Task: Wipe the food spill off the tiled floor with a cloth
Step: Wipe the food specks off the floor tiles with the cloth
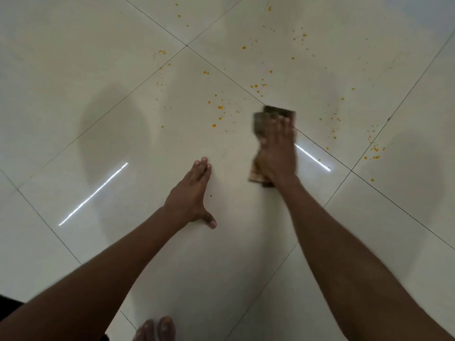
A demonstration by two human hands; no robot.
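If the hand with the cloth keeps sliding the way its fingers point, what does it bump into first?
The right hand presses the cloth flat, fingers pointing up the picture. Straight ahead, it would probably first meet the orange crumbs near the tile joint.

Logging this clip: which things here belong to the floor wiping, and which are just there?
Job: cloth under right hand; orange food specks; tiled floor.
Bystanders: left hand flat on the tile; toes; light reflections.

right hand [277, 153] pressing cloth [270, 116], orange spill [219, 107] beside
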